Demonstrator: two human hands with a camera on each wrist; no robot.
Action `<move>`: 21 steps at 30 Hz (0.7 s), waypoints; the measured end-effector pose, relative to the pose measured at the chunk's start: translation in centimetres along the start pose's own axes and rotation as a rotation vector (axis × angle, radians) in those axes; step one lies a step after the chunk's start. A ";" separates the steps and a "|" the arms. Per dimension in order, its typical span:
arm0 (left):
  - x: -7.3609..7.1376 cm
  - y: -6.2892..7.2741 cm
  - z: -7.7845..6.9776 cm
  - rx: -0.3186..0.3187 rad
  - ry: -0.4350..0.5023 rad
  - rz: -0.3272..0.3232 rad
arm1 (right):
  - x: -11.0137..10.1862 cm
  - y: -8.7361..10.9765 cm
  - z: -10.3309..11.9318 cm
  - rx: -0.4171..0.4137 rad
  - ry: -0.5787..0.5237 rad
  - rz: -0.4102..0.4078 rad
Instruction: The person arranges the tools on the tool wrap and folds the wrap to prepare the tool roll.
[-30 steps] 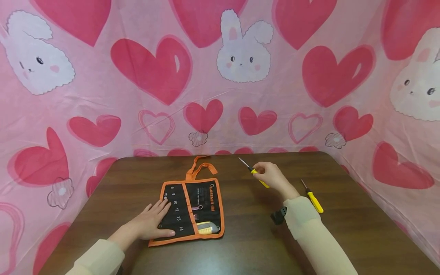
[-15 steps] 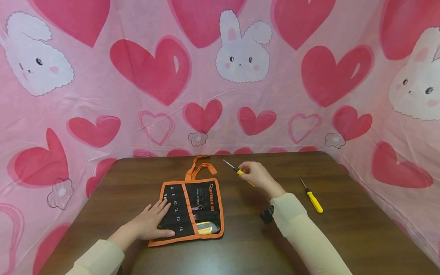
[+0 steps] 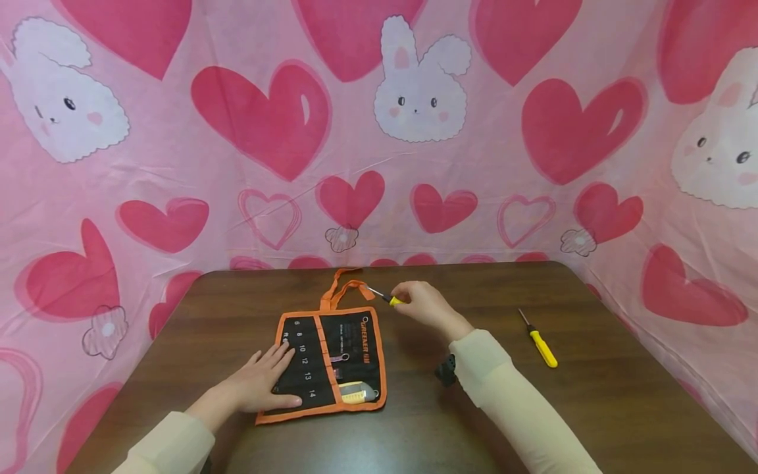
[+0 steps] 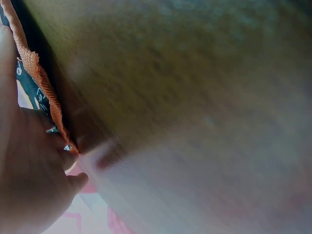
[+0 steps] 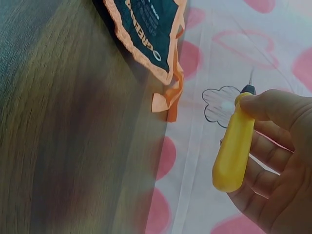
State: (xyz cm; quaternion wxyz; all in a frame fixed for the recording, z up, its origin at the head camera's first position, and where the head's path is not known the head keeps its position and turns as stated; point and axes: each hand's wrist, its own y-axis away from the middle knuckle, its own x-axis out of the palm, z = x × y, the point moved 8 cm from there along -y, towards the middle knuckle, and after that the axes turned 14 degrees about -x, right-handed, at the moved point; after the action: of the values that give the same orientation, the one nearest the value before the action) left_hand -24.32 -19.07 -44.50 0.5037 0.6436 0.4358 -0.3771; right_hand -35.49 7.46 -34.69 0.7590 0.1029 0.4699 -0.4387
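Observation:
A black tool pouch [image 3: 308, 375] with orange edging lies spread on the table, numbers printed along its pockets. My left hand [image 3: 254, 385] rests flat on the pouch's left part, fingers extended. In the right wrist view, my right hand [image 5: 273, 151] pinches a yellow-handled screwdriver [image 5: 234, 151] between thumb and fingers. The head view has this right hand above the table, just beyond the pouch's upper right corner, the shaft pointing left toward the orange tie strap [image 3: 355, 287]. A yellow utility knife [image 3: 355, 393] sits in a lower pocket, with a small ring-ended tool [image 3: 340, 358] above it.
A second yellow screwdriver [image 3: 541, 347] lies on the brown wooden table [image 3: 450, 421], right of my right forearm. Behind the table hangs a pink cloth [image 3: 367, 158] printed with hearts and rabbits; it also runs along both sides.
My right hand has moved left with the screwdriver, bringing its tip near the pouch's tie strap. The left hand and the pouch have stayed in place.

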 end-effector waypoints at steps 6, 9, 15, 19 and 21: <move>0.0 -0.1 0.0 0.001 0.001 0.001 | 0.8 -0.6 0.7 -0.052 0.022 0.023; -0.1 -0.1 0.0 0.002 0.004 -0.001 | 1.3 -0.8 1.0 -0.066 0.021 0.037; -0.1 0.0 0.0 -0.001 0.006 0.000 | 2.6 -1.1 1.4 -0.063 0.026 0.087; -0.1 0.0 0.0 -0.004 0.007 0.004 | 3.4 -1.3 1.8 -0.086 0.052 0.120; -0.2 0.1 -0.1 0.001 0.011 0.006 | 3.9 -1.3 2.1 -0.100 0.065 0.137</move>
State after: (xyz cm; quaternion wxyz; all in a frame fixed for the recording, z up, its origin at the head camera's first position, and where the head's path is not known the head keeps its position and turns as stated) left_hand -24.28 -19.01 -44.30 0.5018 0.6473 0.4366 -0.3723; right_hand -34.55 3.27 -36.35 0.7759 0.1110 0.5073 -0.3582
